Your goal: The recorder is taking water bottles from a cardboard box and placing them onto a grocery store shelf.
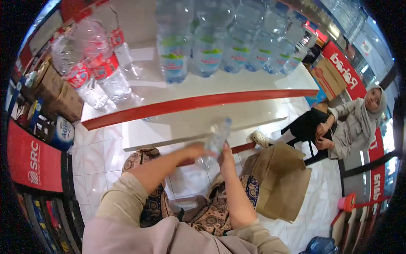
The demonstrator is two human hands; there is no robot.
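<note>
In front of my knees, a clear plastic water bottle (217, 142) with a blue cap is held tilted, blurred by motion. My right hand (227, 157) is closed around its right side, with the thumb pointing up. My left hand (192, 153) reaches to the bottle's left side; motion smears its fingers, so their grip cannot be made out. Above the hands, on the white red-edged shelf (203, 99), stands a row of similar bottles (208, 55) with green and blue labels. Larger red-labelled bottles (101, 63) stand at the shelf's left.
An open cardboard box (283, 186) stands by my right knee. A lower white shelf (169, 127) juts out beneath the upper one. At the right sits another person (351, 122), hands together. Brown cartons (61, 95) and a red panel (36, 158) are at the left.
</note>
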